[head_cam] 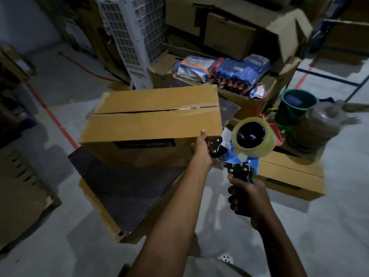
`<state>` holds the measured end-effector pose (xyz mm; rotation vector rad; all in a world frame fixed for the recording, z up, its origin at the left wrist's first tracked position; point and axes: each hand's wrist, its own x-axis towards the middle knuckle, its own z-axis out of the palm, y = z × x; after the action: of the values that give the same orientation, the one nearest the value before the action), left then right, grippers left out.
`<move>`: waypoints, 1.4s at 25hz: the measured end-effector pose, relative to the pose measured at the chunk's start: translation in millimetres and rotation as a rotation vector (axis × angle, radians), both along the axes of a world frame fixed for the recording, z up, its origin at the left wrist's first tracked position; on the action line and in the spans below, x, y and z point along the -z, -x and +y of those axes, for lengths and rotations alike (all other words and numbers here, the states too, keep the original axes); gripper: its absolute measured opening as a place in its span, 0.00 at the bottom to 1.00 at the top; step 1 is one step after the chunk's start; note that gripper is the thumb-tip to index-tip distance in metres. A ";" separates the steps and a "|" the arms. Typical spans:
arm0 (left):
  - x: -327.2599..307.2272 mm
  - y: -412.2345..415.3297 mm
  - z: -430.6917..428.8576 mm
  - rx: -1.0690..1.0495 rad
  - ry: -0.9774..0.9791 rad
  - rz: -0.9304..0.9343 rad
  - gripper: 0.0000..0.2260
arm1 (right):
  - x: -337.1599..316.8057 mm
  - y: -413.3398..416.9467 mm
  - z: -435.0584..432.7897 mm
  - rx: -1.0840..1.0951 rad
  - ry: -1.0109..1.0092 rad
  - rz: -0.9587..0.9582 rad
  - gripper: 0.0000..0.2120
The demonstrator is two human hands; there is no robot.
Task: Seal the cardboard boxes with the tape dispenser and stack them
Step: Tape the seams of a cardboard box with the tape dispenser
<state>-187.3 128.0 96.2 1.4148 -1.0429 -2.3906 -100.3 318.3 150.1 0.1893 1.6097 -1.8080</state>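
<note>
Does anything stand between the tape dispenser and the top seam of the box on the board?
Nothing visible does. The blue tape dispenser, in the right grip, is off the brown cardboard box's near right corner; the left grip touches that corner, below the bare seam.

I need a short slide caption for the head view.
The right hand grips the tape dispenser; left hand touches a corner of the cardboard box.
</note>
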 end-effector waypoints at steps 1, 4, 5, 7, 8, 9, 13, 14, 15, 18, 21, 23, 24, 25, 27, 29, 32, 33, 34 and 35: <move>-2.3 4.6 -0.4 0.026 0.035 0.002 0.29 | -2.0 0.3 6.4 0.017 0.014 -0.003 0.09; -21.0 4.8 -3.3 0.120 0.047 0.083 0.23 | -4.5 -1.2 24.2 0.047 0.026 0.014 0.09; -25.5 0.0 -4.2 0.194 0.037 0.076 0.22 | -4.0 -1.8 29.8 0.062 0.029 0.017 0.09; -30.7 -13.6 -1.0 0.431 0.016 0.013 0.25 | -1.9 -1.6 37.3 0.079 0.048 0.020 0.09; -32.9 -22.3 4.1 0.556 -0.001 -0.022 0.29 | -1.1 -0.1 39.9 0.087 0.055 0.021 0.09; -35.0 -30.3 9.6 0.660 -0.031 -0.049 0.34 | -0.4 1.8 41.7 0.093 0.056 0.024 0.08; -38.7 -54.4 30.8 0.932 -0.240 0.018 0.40 | 2.9 9.5 48.5 0.084 0.039 0.063 0.06; -38.1 -56.3 33.6 0.938 -0.268 0.052 0.37 | 3.2 10.1 49.9 0.074 0.037 0.076 0.06; -37.1 -57.3 36.0 0.925 -0.284 0.081 0.33 | 3.1 10.1 52.0 0.064 0.038 0.088 0.06; -37.5 -57.2 41.2 0.856 -0.314 0.161 0.25 | 4.2 8.4 58.1 0.048 0.048 0.117 0.07; -37.4 -57.1 44.5 0.825 -0.340 0.217 0.19 | 6.4 7.1 65.0 0.036 0.059 0.130 0.08; -34.6 -57.5 47.9 0.820 -0.368 0.238 0.16 | 7.5 7.8 70.3 0.043 0.063 0.134 0.08; -33.2 -57.5 50.1 0.815 -0.383 0.241 0.16 | 7.6 8.4 72.9 0.043 0.064 0.140 0.08; -31.5 -57.1 52.2 0.809 -0.396 0.240 0.16 | 7.6 8.8 75.4 0.041 0.065 0.148 0.07; -29.2 -55.8 55.1 0.790 -0.419 0.233 0.17 | 8.6 9.5 78.7 0.032 0.072 0.154 0.07; -26.8 -53.3 56.4 0.771 -0.433 0.228 0.19 | 10.8 10.9 81.6 0.027 0.080 0.149 0.08; -25.9 -48.3 56.0 0.784 -0.438 0.221 0.27 | 11.6 14.4 85.0 0.016 0.073 0.169 0.09; -26.9 -46.3 55.4 0.802 -0.422 0.213 0.27 | 11.7 15.6 85.6 0.015 0.071 0.176 0.08; -28.5 -44.3 54.7 0.822 -0.400 0.206 0.24 | 12.1 17.0 86.2 0.017 0.072 0.177 0.08; -30.0 -42.3 54.5 0.839 -0.381 0.197 0.20 | 12.2 18.6 86.7 0.021 0.073 0.175 0.08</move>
<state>-145.0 182.5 126.2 0.8716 -1.3716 -3.3824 -118.9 405.0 137.9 0.0150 1.6621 -1.9414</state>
